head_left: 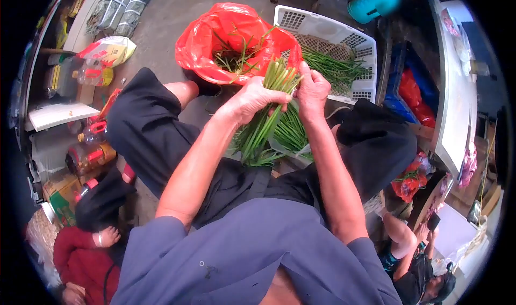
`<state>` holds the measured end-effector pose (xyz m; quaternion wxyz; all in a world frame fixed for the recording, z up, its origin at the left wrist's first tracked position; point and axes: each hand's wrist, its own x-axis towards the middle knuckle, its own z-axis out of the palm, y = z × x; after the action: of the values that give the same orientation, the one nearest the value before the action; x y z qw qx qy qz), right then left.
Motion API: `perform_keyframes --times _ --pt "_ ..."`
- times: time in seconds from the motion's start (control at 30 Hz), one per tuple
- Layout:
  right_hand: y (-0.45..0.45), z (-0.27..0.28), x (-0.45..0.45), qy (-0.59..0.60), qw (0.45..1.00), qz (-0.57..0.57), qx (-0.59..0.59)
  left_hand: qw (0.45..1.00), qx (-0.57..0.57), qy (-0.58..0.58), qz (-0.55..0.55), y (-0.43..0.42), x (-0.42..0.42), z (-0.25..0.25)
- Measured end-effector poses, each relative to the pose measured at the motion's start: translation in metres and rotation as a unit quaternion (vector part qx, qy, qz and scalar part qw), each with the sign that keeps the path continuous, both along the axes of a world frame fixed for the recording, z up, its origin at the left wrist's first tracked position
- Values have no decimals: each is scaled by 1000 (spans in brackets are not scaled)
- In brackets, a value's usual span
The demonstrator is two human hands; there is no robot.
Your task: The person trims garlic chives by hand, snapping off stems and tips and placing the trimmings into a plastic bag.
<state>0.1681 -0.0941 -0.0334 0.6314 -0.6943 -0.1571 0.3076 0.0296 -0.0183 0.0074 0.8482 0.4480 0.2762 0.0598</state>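
My left hand (pixel 253 99) is wrapped round a bunch of green chives (pixel 262 131), pale cut ends up and long leaves hanging towards my lap. Right beside those pale ends, my right hand (pixel 313 88) is closed in a pinch; what lies between its fingertips is too small to make out. More chives (pixel 290 128) lie between my legs, partly on clear plastic. Just beyond my hands stands a container lined with a red plastic bag (pixel 201 41), with loose green scraps inside. To its right, a white plastic basket (pixel 322 23) holds further chives (pixel 338 71).
A teal bucket (pixel 371 5) stands at the back right, near a blue crate (pixel 396 82) with red bags. Bottles (pixel 91 157) and shelving line the left side. Tied grey-green bundles (pixel 115 9) lie at the back left. Other people sit at lower left and lower right.
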Motion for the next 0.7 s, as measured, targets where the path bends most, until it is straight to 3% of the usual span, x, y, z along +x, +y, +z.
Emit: perform_keyframes --times 0.13,0.2,0.27,0.37,0.47,0.7 --pt "-11 -4 16 95 995 -26 3 1000 -23 -1 20 4 -4 2" --pt "-23 -17 24 112 985 57 -121 999 -27 -8 21 8 -6 3" --pt "-34 -32 22 128 980 78 -132 999 -34 -16 21 11 -6 1" --pt "-53 -78 20 50 938 239 -246 994 -68 -23 84 18 -9 -1" --pt "-67 -110 23 -65 860 358 -356 992 -87 -30 87 27 -17 1" --pt "-74 -138 23 -19 872 294 -391 989 -112 -18 95 29 -16 14"
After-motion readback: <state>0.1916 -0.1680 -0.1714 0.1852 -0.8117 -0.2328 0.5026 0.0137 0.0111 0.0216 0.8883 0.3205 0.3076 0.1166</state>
